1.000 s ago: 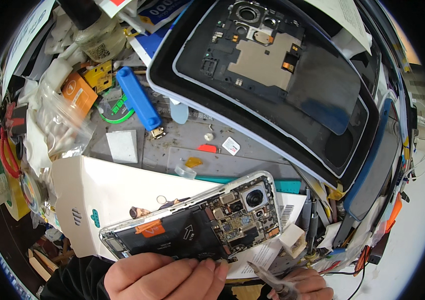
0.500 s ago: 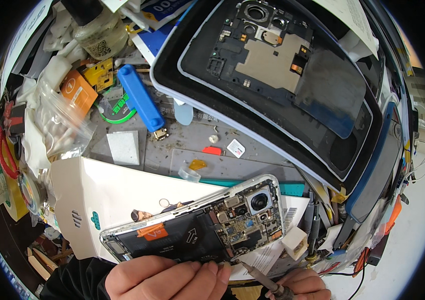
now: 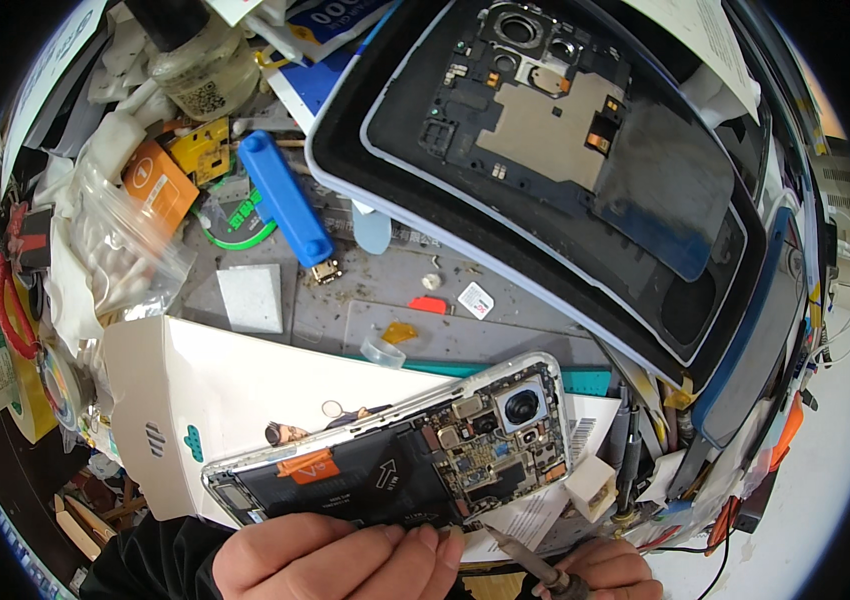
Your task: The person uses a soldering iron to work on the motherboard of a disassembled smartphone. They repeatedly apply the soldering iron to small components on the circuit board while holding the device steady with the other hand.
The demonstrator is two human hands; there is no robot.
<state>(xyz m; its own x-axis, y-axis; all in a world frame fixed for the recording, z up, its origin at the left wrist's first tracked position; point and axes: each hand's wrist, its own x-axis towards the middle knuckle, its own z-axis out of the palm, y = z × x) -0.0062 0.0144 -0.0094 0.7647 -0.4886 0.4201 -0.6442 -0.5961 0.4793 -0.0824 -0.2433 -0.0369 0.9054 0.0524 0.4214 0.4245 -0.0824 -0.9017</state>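
Note:
An opened smartphone (image 3: pixel 385 470) lies tilted near the front, its back off, with the black battery, an orange tab, the circuit board and camera modules exposed. My left hand (image 3: pixel 340 562) is closed at the phone's near edge, fingertips pressed together there; whether a small part is pinched in them is hidden. In my right hand (image 3: pixel 613 570) is a soldering iron (image 3: pixel 523 556), gripped by its dark handle. Its tapered metal tip points up and left, close to the phone's lower edge beside my left fingertips. Whether tip and phone touch, I cannot tell.
Beneath the phone lies a white printed card box (image 3: pixel 215 375). A tray (image 3: pixel 565 290) at the upper right bears a removed phone cover assembly. A blue-handled tool (image 3: pixel 285 195), a glass bottle (image 3: pixel 203 75), cotton swabs in a bag (image 3: pixel 130 265) and a white block (image 3: pixel 591 487) surround the work spot.
The whole view has shifted very slightly. Both hands, the phone and the soldering iron keep nearly the same places.

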